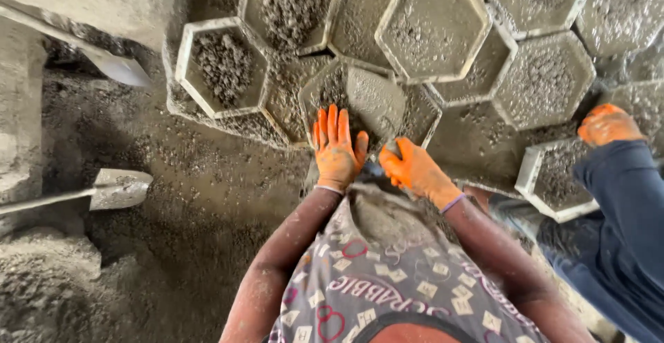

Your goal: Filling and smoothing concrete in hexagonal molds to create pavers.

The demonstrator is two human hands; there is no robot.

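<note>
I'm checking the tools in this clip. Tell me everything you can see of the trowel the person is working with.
The trowel has a broad, flat, pointed blade, grey and smeared all over with wet concrete. It lies tilted over a hexagonal mould filled with grey mix, tip pointing up and left. The right hand, in an orange glove, grips its handle, which is mostly hidden. The gloved left hand rests on the mix beside the blade.

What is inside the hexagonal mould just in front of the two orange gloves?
The hexagonal mould holds wet grey concrete mix. A trowel, held by the right hand, lies on the mix; the left hand rests at the rim. The mould's bottom is covered.
</note>
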